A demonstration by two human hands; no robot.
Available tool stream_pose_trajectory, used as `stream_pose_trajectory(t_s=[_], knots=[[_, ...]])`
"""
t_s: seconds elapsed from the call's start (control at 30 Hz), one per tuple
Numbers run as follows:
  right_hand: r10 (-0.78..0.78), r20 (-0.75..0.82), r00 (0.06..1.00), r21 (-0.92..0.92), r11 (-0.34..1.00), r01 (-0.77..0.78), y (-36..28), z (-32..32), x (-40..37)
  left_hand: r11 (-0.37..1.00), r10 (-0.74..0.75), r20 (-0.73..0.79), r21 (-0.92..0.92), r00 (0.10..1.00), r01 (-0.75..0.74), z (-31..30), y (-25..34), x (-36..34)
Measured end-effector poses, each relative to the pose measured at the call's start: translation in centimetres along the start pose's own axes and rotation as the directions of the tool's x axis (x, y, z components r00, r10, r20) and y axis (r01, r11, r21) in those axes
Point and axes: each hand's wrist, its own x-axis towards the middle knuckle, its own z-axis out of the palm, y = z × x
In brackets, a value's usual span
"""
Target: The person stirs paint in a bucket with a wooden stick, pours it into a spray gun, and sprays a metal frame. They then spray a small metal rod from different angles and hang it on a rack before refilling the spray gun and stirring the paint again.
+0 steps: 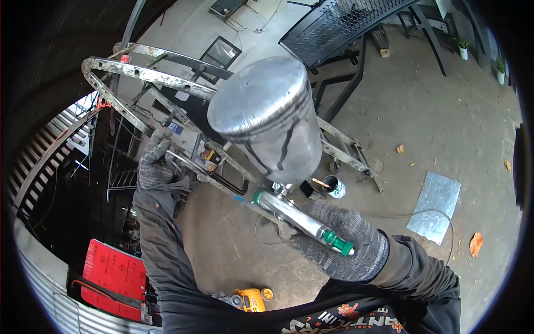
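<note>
My right hand (347,245), in a grey knitted glove, is wrapped round a paint spray gun (297,217) with a silver body and green fittings. On top of the gun sits a large metal cup (272,122), tilted, lidded and streaked with dark paint. My left hand (156,161), gloved the same way, is closed on the side rail of a paint-spattered stepladder (150,75). Partly hidden behind the cup, the ladder stretches from the upper left to the lower right. The fingertips of my right hand are mostly hidden by the gun.
Past the ladder stand a paint can (334,187) with a brush across it and a dark metal frame (339,33). A sheet of metal (435,207) and a hose (451,228) lie on the floor. Below are a yellow tool (252,300) and a red panel (114,278).
</note>
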Motion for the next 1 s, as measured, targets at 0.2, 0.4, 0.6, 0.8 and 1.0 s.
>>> stream_pose_trajectory(t_s=[0.2,0.4,0.6,0.8,1.0], knots=[[0.008,-0.095,0.995,-0.071,0.997,-0.015,-2.3,1.6,2.3,0.993,-0.059,-0.173,0.094,0.983,0.076,2.6,-0.4,0.0],[-0.065,-0.075,0.995,-0.504,0.864,0.019,6.8,-1.5,0.7,0.976,-0.171,-0.33,0.073,0.928,0.205,0.5,-0.9,0.4],[0.281,-0.272,0.92,-0.602,0.697,-0.391,14.4,-5.5,-4.4,0.881,-0.404,-0.225,-0.357,0.887,0.311,-0.7,-0.6,0.0],[0.312,-0.2,0.929,-0.585,0.722,-0.369,10.9,-5.0,-4.7,0.941,-0.324,-0.445,-0.238,0.835,0.239,0.9,-0.4,-0.7],[0.088,-0.145,0.985,-0.07,0.993,-0.099,9.3,-2.2,-0.1,0.987,-0.092,-0.394,0.083,0.914,0.135,-1.2,-3.2,-0.6]])
